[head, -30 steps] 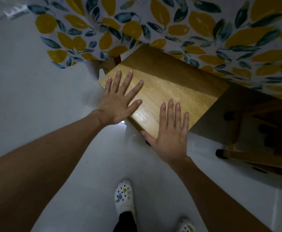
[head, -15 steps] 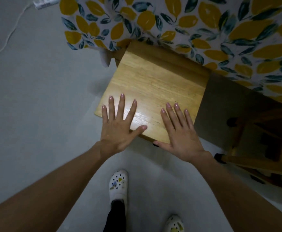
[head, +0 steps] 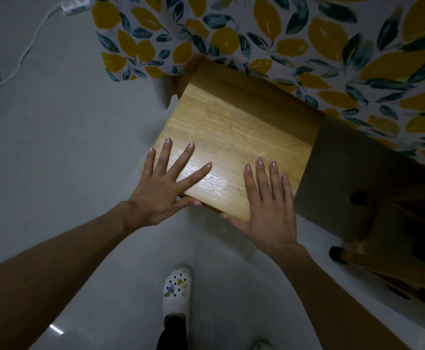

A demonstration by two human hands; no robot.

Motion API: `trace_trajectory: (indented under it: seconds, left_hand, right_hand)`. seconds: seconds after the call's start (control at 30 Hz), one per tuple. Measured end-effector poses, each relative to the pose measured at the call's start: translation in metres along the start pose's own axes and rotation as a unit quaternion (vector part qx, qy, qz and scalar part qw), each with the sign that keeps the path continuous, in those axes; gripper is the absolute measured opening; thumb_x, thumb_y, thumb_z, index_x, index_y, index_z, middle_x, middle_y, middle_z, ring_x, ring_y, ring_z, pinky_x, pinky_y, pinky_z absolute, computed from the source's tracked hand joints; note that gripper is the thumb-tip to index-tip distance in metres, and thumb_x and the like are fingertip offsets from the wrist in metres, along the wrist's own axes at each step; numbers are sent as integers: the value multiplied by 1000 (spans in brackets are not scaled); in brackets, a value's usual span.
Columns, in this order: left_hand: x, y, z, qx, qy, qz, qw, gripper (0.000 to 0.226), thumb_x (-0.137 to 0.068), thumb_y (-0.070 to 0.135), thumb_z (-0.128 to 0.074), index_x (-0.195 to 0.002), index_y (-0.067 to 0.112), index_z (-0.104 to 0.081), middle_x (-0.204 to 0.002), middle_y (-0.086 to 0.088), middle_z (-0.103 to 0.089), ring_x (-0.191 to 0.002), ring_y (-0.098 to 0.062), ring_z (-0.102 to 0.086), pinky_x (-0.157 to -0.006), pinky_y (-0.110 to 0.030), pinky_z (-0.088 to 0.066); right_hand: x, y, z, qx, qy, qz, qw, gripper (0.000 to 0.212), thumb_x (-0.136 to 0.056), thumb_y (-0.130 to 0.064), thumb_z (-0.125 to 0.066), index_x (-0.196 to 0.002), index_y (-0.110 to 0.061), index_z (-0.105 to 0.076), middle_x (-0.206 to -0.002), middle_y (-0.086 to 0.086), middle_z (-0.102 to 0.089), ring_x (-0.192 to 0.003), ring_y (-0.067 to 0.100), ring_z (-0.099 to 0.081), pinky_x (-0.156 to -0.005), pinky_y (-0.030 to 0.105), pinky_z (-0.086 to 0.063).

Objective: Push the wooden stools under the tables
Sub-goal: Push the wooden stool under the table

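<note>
A wooden stool (head: 234, 137) with a square light-wood seat stands on the floor, its far edge tucked under the hanging edge of a lemon-print tablecloth (head: 294, 36) that covers the table. My left hand (head: 164, 188) lies flat on the seat's near left corner, fingers spread, thumb along the near edge. Over the near right corner my right hand (head: 267, 205) rests palm down, fingers together. Neither hand grips anything. The stool's legs are hidden beneath the seat.
A second wooden stool (head: 388, 248) with black foot caps sits in shadow under the table at the right. A white power strip and cord (head: 29, 44) lie on the grey floor at the upper left. My white shoes (head: 177, 291) stand below the stool.
Both hands have slid back toward the seat's near edge. The stool's far edge stays under the tablecloth, and the view has shifted so more of the seat shows.
</note>
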State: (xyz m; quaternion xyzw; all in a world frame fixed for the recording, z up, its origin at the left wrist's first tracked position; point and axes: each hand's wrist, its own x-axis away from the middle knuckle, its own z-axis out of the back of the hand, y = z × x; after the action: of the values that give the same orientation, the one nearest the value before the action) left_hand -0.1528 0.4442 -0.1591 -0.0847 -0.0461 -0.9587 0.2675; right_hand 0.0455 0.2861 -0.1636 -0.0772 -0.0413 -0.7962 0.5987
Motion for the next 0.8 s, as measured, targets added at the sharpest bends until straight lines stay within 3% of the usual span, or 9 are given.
trace_trajectory:
  seconds: [0.13, 0.47, 0.8]
  left_hand:
    - [-29, -21, 7, -1, 0, -19, 1000, 75, -86, 72, -28, -148, 44, 3, -160, -5, 15, -142, -43, 19, -111, -62, 3]
    - [-88, -53, 17, 0, 6, -55, 998, 74, -85, 73, -25, -147, 45, 6, -160, -4, 16, -142, -44, 19, -112, -65, 0]
    - [-113, -51, 16, 23, 0, -62, 998, 71, -85, 73, -16, -147, 45, 7, -159, -4, 19, -141, -43, 22, -111, -66, 1]
  right_hand:
    - [-26, 0, 5, -4, 3, -21, 1000, 103, -79, -83, -23, -155, -14, -8, -163, 12, -1, -150, 32, 4, -120, 53, -10]
    - [-74, 9, 11, -4, 7, -60, 998, 104, -78, -86, -16, -155, -18, -3, -164, 9, 2, -150, 28, 6, -121, 50, -5]
    - [-96, 31, 19, 7, -5, -58, 998, 103, -79, -83, -27, -155, -18, -3, -164, 10, -2, -150, 31, 0, -120, 52, -8]
